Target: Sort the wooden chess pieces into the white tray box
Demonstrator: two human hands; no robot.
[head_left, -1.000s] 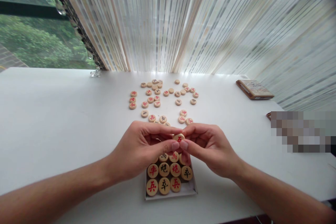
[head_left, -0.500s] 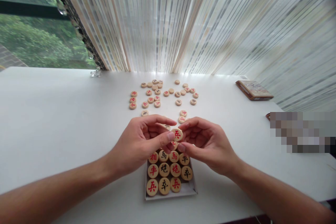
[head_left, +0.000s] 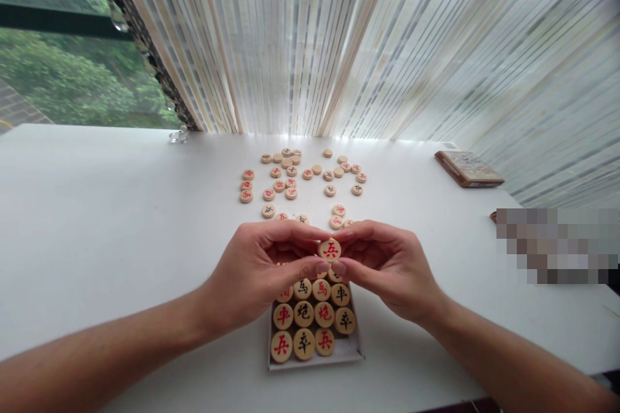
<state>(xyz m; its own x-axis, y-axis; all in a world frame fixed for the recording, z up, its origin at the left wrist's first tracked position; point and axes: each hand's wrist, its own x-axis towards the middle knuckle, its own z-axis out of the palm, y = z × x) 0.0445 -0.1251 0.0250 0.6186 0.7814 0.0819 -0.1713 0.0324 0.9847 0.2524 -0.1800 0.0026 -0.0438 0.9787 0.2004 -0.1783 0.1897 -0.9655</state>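
Between the fingertips of both hands is a round wooden Chinese chess piece (head_left: 330,250) with a red character, facing me. My left hand (head_left: 276,264) pinches its left side with thumb and fingers. On the right side, my right hand (head_left: 382,261) grips it the same way. Below them lies a shallow white box (head_left: 346,347) holding rows of red and black chess pieces, such as a black one (head_left: 303,343) in the nearest row. A gap shows at that row's right end. My hands hide the far part of the box.
Loose chess pieces (head_left: 291,193) are scattered over the white table (head_left: 145,206) beyond my hands, some face up, some blank side up. A flat brown box (head_left: 469,169) lies at the back right. A striped string curtain (head_left: 290,45) hangs behind the table.
The piece has turned so its red character stands upright and faces me. My right thumb and fingers have closed on its right side, and both hands now hold it.
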